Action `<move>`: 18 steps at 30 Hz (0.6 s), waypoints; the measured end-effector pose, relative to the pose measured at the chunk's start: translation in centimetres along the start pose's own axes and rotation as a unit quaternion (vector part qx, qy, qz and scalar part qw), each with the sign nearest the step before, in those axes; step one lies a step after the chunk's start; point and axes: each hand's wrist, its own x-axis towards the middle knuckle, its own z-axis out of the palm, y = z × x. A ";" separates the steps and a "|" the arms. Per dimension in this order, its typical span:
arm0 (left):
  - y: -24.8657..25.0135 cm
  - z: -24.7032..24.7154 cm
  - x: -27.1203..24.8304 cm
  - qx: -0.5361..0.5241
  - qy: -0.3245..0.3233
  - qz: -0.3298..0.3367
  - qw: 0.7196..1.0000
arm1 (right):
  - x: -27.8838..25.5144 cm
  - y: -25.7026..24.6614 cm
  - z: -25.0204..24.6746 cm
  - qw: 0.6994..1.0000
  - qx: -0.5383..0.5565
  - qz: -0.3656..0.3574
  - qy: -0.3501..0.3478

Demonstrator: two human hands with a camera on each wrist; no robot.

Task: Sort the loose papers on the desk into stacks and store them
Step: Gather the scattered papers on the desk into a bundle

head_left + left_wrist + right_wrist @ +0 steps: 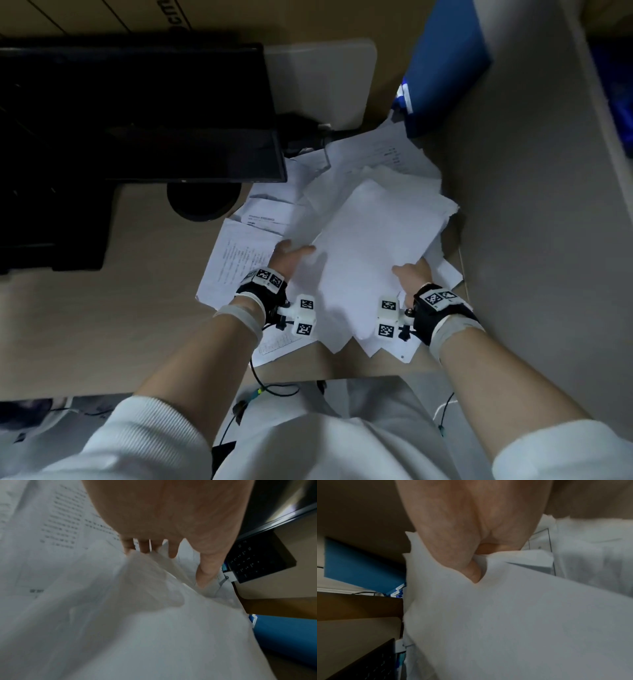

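Note:
A thick stack of blank white sheets [373, 246] [154, 628] [522, 615] lies tilted on top of the scattered papers, between my two hands. My left hand [291, 255] [171, 547] is at its left edge, fingers straight against the paper and their tips hidden behind it. My right hand [411, 274] [471, 568] pinches the stack's near right corner, thumb on top and fingers underneath. Printed sheets [236, 260] [56, 520] lie spread flat under and to the left of the stack.
A black monitor [137, 113] stands at the back left, its round base [202, 202] beside the papers. A blue folder [445, 61] [359, 566] leans at the back right. A grey partition [531, 205] borders the papers on the right. A dark keyboard [254, 561] sits beyond my left hand.

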 end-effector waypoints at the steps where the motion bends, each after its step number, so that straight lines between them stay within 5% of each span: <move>1: 0.0 0.3 -0.1 -0.003 0.021 0.000 1.000 | -0.1 0.1 -0.2 1.000 0.001 -0.010 -0.008; 3: 0.0 0.9 -0.2 0.008 0.051 0.003 0.999 | 0.0 0.6 -1.0 1.000 0.011 -0.024 -0.013; 8: -0.2 1.7 -0.4 0.149 -0.018 0.002 0.989 | -0.5 0.5 -1.6 0.996 0.030 -0.072 -0.047; 12: -0.4 1.7 -1.0 0.158 -0.024 0.006 0.987 | -0.6 0.0 -1.7 0.993 0.046 -0.097 -0.052; 18: -1.0 2.6 -1.9 0.148 -0.085 -0.054 0.984 | 0.1 -0.2 -0.9 0.999 0.027 -0.023 -0.010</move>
